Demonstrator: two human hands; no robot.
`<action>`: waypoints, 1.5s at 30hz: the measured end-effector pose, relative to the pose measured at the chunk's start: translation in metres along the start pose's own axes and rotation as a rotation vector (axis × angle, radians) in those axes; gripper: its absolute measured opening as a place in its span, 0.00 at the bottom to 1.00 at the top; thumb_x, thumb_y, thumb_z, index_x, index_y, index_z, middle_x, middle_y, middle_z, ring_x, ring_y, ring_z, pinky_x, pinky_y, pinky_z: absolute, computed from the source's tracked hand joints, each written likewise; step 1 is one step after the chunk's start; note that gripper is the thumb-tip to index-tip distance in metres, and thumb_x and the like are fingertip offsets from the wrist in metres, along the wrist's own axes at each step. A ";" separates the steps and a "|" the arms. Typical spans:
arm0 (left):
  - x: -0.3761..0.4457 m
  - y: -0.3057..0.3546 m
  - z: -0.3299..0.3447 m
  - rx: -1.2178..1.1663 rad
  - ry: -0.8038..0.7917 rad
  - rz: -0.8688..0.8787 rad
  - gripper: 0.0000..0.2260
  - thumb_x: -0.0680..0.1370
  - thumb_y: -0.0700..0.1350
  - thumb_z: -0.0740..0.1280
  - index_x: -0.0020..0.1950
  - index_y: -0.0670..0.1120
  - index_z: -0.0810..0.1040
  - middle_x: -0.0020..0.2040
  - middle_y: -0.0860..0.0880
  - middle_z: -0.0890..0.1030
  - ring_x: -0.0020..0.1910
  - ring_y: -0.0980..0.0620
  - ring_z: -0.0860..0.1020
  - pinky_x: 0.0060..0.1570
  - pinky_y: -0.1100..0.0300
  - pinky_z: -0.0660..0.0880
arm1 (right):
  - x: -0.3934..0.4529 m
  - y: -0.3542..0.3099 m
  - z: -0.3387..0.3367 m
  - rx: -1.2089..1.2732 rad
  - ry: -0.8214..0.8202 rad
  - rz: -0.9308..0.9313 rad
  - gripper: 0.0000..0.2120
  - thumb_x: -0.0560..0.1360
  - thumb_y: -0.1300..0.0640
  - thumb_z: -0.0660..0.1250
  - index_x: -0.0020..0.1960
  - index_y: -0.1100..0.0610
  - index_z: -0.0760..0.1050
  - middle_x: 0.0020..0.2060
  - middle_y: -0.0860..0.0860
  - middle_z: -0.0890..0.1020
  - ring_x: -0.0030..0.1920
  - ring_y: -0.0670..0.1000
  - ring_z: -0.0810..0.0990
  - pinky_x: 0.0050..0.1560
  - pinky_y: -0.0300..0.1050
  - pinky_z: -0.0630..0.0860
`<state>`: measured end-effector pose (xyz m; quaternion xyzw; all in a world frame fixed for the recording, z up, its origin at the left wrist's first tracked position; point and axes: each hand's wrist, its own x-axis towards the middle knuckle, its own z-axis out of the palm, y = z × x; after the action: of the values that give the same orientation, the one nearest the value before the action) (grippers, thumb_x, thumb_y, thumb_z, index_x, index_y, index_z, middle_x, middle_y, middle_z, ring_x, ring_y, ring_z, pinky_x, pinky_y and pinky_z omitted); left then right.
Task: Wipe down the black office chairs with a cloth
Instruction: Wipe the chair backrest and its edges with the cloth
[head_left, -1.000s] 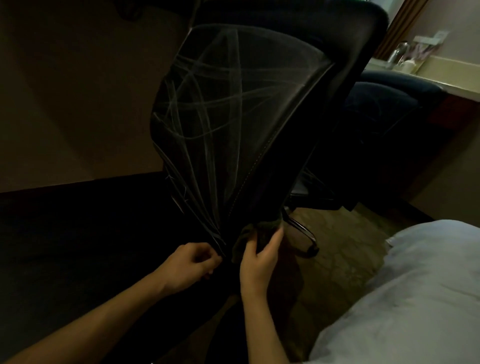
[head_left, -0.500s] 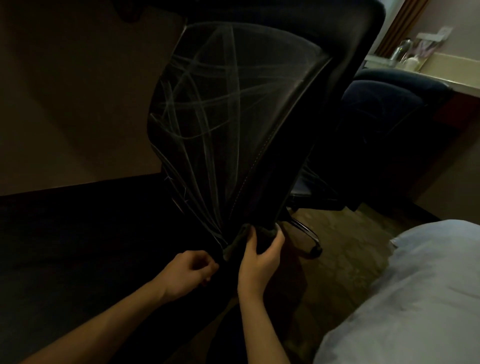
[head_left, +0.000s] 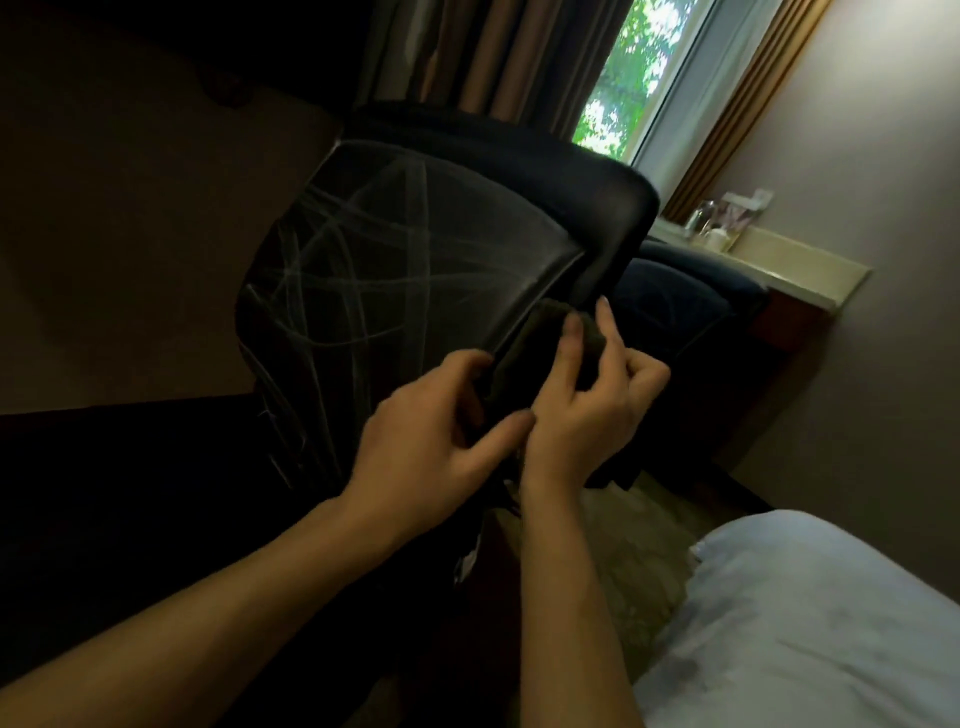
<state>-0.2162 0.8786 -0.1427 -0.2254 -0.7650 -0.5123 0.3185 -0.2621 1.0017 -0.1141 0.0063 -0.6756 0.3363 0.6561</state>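
A black office chair (head_left: 395, 260) fills the middle of the view, its backrest facing me and streaked with pale wipe marks. A dark cloth (head_left: 524, 358) lies against the right edge of the backrest. My right hand (head_left: 582, 410) grips the cloth, fingers curled round it and thumb on top. My left hand (head_left: 436, 447) is just left of it, fingers curled at the cloth's lower left edge and the backrest rim; whether it pinches the cloth is unclear. A second dark chair (head_left: 685, 312) stands behind to the right.
A bed with white bedding (head_left: 831, 623) fills the lower right. A light counter (head_left: 779, 260) with a glass and small items runs along the right wall. Curtains and a bright window (head_left: 634, 73) are behind the chair. Patterned carpet shows between chair and bed.
Both hands have risen from the bottom of the backrest to its right edge, carrying the cloth up. The view has tilted upward, so the window is in sight.
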 end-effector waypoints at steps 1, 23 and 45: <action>0.012 0.007 0.005 -0.054 -0.004 -0.011 0.20 0.75 0.63 0.66 0.63 0.54 0.74 0.41 0.57 0.80 0.38 0.60 0.79 0.37 0.54 0.79 | 0.007 -0.004 0.004 0.019 -0.023 0.026 0.23 0.77 0.40 0.62 0.64 0.53 0.79 0.45 0.51 0.71 0.43 0.44 0.72 0.45 0.25 0.68; 0.067 0.008 0.007 -0.208 -0.015 -0.089 0.05 0.76 0.45 0.72 0.44 0.48 0.77 0.36 0.53 0.79 0.34 0.62 0.77 0.34 0.68 0.71 | 0.011 -0.029 -0.034 0.118 -0.298 0.360 0.09 0.76 0.53 0.71 0.56 0.51 0.76 0.44 0.44 0.82 0.45 0.40 0.81 0.45 0.36 0.79; 0.055 -0.019 0.001 -0.053 0.198 0.008 0.07 0.77 0.44 0.70 0.46 0.46 0.72 0.36 0.56 0.75 0.35 0.59 0.76 0.33 0.67 0.70 | -0.033 -0.022 0.020 0.050 -0.221 0.149 0.15 0.76 0.57 0.68 0.62 0.58 0.79 0.74 0.60 0.60 0.74 0.55 0.59 0.71 0.50 0.64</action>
<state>-0.2669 0.8734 -0.1153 -0.1851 -0.7152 -0.5509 0.3883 -0.2655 0.9610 -0.1323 0.0093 -0.7336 0.3981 0.5507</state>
